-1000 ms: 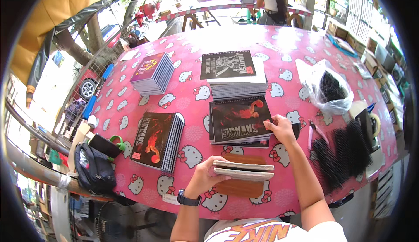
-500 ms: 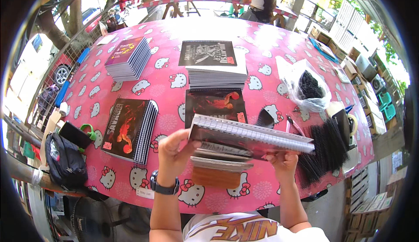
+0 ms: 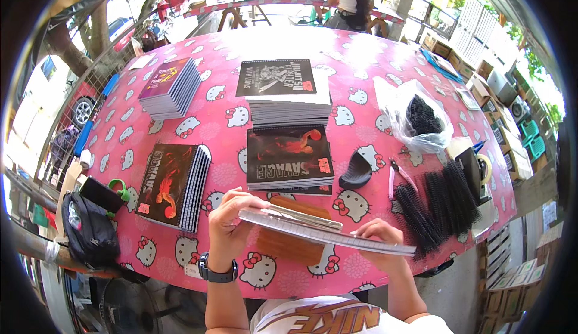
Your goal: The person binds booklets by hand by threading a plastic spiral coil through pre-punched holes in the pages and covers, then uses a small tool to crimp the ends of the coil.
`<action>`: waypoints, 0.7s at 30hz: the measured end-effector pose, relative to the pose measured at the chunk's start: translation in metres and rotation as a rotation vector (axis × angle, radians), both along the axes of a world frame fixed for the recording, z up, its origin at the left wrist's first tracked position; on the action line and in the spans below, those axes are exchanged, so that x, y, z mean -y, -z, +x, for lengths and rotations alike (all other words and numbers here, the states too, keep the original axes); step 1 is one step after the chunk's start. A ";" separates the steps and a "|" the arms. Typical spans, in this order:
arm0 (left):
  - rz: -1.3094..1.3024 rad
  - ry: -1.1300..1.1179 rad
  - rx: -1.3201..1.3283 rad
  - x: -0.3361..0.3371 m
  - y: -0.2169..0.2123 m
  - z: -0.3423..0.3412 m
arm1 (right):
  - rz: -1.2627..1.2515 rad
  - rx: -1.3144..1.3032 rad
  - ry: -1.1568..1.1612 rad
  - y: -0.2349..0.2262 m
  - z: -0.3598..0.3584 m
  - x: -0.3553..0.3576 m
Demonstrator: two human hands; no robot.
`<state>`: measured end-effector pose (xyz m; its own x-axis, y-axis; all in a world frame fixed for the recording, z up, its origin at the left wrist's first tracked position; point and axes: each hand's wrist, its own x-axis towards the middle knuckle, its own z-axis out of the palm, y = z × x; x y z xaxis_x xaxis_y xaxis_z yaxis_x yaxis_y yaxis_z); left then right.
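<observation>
My left hand (image 3: pixel 226 224) and my right hand (image 3: pixel 380 242) hold a thin stack of notebook pages and covers (image 3: pixel 325 233) flat and slightly tilted, just above a brown wooden board (image 3: pixel 289 247) at the near edge of the pink patterned table (image 3: pixel 226 123). My left hand grips the stack's left end, my right its right end from below. Right behind it lies a pile of notebooks with a dark red cover (image 3: pixel 289 156).
More notebook piles: dark cover at left (image 3: pixel 171 183), purple cover far left (image 3: pixel 170 86), black cover on a white stack (image 3: pixel 282 90). Black binding coils (image 3: pixel 436 204), a black comb-like piece (image 3: pixel 356 171) and a clear bag (image 3: pixel 415 117) lie right. A black bag (image 3: pixel 87 228) hangs left. A person (image 3: pixel 352 0) sits beyond.
Both hands lifted a stack of sheets off the board and brought it lower and flatter; the right hand came back from the dark-red notebook pile to the stack's right end.
</observation>
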<state>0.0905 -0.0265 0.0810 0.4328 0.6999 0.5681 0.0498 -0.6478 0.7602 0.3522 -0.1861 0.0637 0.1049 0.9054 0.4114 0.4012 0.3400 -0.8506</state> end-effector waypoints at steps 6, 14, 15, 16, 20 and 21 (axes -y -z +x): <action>-0.144 -0.085 -0.171 -0.015 0.027 -0.002 | -0.294 0.042 -0.026 0.044 0.001 -0.007; -0.461 0.023 0.471 0.005 0.045 0.005 | -0.211 0.207 -0.010 0.038 0.012 -0.012; -0.429 0.001 0.534 0.005 0.037 0.015 | -0.202 0.240 0.169 0.037 0.026 -0.009; -0.474 -0.018 0.545 0.006 0.027 0.025 | -0.184 0.282 0.341 0.035 0.042 -0.005; -0.509 -0.227 0.488 0.007 0.022 0.028 | -0.478 0.755 0.653 0.038 0.087 0.022; -0.515 -0.214 0.484 0.008 0.022 0.027 | -0.571 0.779 0.645 0.042 0.090 0.028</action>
